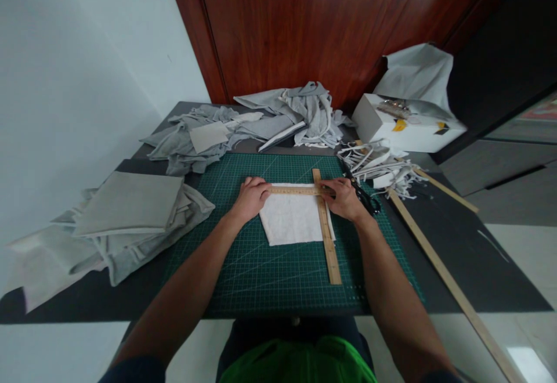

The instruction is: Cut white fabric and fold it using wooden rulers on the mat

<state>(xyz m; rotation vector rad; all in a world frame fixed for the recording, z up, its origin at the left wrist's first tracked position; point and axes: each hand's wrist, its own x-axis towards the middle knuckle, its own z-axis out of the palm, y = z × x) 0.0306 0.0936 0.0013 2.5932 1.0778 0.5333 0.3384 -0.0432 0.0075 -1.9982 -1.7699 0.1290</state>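
Note:
A piece of white cloth (pixel 289 219) lies flat on a green cutting mat (pixel 270 278). Across its top edge runs a wooden ruler (pixel 292 190), with a second wooden ruler (pixel 328 244) standing lengthwise over the cloth's right side. My left hand (pixel 252 196) is closed on the left end of the crosswise ruler, at the cloth's upper left corner. Where the two rulers cross, my right hand (pixel 343 197) pinches the right end of the same ruler; its fingertips partly hide the crossing. Black scissors (pixel 369 200) lie just right of that hand.
Folded grey cloth (pixel 130 203) is stacked at left, and crumpled grey fabric (pixel 191 136) lies along the back. A heap of white strips (pixel 378 165) and a white box (pixel 400 125) stand at right. One long wooden strip (pixel 444 267) overhangs the table's front edge.

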